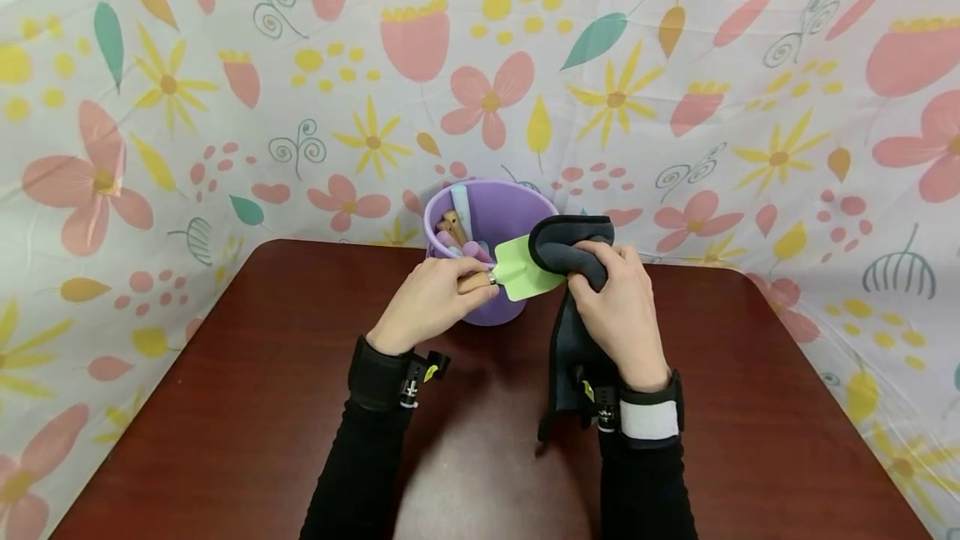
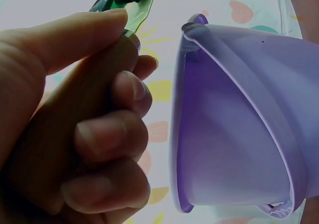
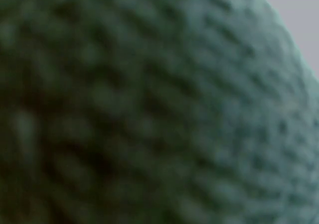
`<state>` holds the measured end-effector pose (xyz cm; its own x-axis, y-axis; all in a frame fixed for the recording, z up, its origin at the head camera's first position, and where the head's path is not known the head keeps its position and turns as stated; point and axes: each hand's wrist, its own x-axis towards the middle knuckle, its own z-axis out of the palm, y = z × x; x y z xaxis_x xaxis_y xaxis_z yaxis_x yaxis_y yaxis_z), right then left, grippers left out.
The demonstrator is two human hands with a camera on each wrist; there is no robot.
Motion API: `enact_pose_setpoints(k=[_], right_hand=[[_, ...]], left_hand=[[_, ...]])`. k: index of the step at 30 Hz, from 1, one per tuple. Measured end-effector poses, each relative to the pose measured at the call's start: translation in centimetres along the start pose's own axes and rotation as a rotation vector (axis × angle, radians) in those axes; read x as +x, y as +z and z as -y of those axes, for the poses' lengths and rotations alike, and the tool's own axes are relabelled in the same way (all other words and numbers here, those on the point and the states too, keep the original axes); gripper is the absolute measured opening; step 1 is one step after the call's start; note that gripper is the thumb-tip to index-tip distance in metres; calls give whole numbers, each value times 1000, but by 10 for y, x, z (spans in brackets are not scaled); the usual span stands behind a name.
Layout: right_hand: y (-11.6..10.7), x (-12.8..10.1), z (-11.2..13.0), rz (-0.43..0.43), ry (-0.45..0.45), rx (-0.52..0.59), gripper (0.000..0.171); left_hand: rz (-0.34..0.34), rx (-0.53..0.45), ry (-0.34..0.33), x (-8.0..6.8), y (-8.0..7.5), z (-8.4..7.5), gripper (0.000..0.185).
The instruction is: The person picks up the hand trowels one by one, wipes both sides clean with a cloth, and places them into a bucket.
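My left hand grips the wooden handle of a small trowel with a light green blade. In the left wrist view, the fingers of that hand curl round the wooden handle. My right hand pinches a dark grey cloth with black edging. A fold of the cloth overlaps the far end of the blade, and the rest hangs below the hand. Blurred fabric of the cloth fills most of the right wrist view, hiding the fingers there.
Behind the trowel, a purple bucket stands on the dark brown table, near its back edge. Several things lie inside, including wooden handles and a pale blue rod-like piece. A flower-patterned sheet hangs behind the table.
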<state>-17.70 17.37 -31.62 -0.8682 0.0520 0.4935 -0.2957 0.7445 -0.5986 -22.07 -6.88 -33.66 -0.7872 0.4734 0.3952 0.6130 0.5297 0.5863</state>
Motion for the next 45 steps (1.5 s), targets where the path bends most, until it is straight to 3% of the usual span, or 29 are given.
enact_pose_setpoints(k=[4, 11, 16, 28, 34, 45], right_hand=[[-3, -2, 2, 5, 0, 8, 30], [0, -3, 11, 22, -47, 17, 29], [8, -4, 18, 66, -72, 14, 29], [17, -6, 29, 208, -122, -57, 30], [14, -4, 27, 195, -82, -71, 31], [1, -2, 12, 137, -18, -61, 32]], left_hand=[[-10, -11, 5, 1, -1, 2, 23], [-31, -46, -9, -1, -6, 5, 11], [-56, -65, -45, -1, -6, 7, 15], [-52, -86, -41, 2, -2, -1, 15], [-35, -78, -28, 2, -2, -2, 13], [8, -57, -13, 1, -1, -3, 29]])
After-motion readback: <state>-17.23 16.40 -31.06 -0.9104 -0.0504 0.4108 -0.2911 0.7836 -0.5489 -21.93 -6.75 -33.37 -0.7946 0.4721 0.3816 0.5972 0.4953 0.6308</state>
